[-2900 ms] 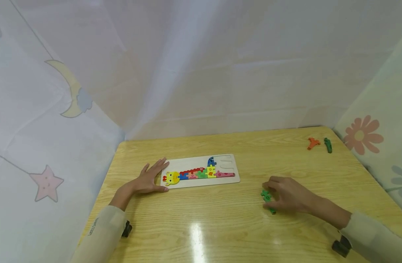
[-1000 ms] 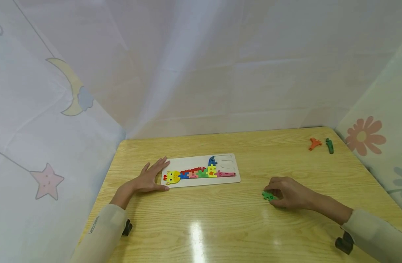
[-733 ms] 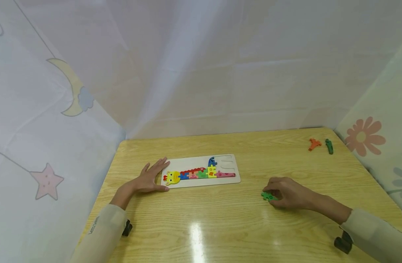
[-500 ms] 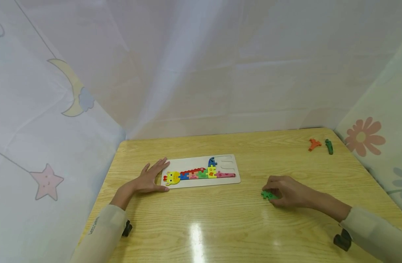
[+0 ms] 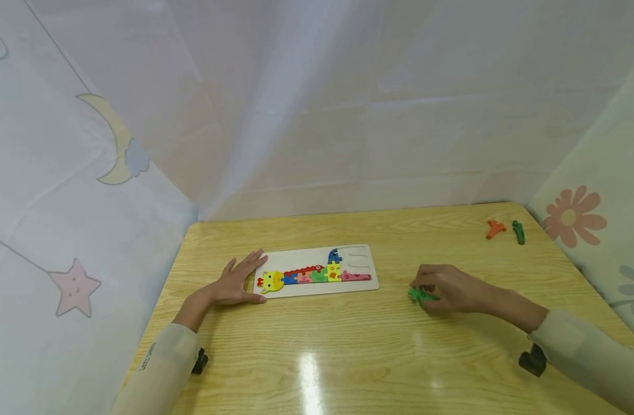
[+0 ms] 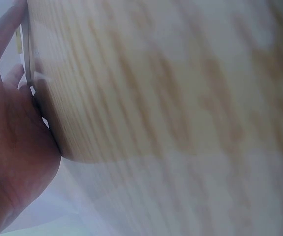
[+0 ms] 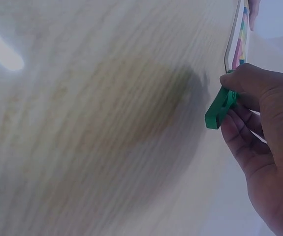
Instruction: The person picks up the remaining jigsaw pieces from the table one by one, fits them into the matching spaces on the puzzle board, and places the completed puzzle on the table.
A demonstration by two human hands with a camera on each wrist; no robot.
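A white puzzle board [image 5: 296, 257] lies on the table, with colourful giraffe pieces fitted in it from the yellow head [image 5: 272, 281] to a pink leg [image 5: 355, 276]. Outlined recesses show bare at its upper right corner. My left hand [image 5: 235, 284] rests at the board's left end, fingers spread and straight, thumb along the lower corner. To the right of the board, my right hand [image 5: 448, 288] pinches a green puzzle piece [image 5: 419, 295] between thumb and fingers. In the right wrist view the green piece [image 7: 219, 109] sticks out past the thumb.
An orange puzzle piece [image 5: 495, 229] and a dark green puzzle piece [image 5: 518, 232] lie at the table's far right corner. Printed cloth walls [image 5: 317, 144] stand behind the wooden table [image 5: 275, 357] and at both sides.
My right hand has turned the green piece from lengthwise to pointing left, pinched it, and now shifted slightly forward and left with it. The left hand and board have stayed put.
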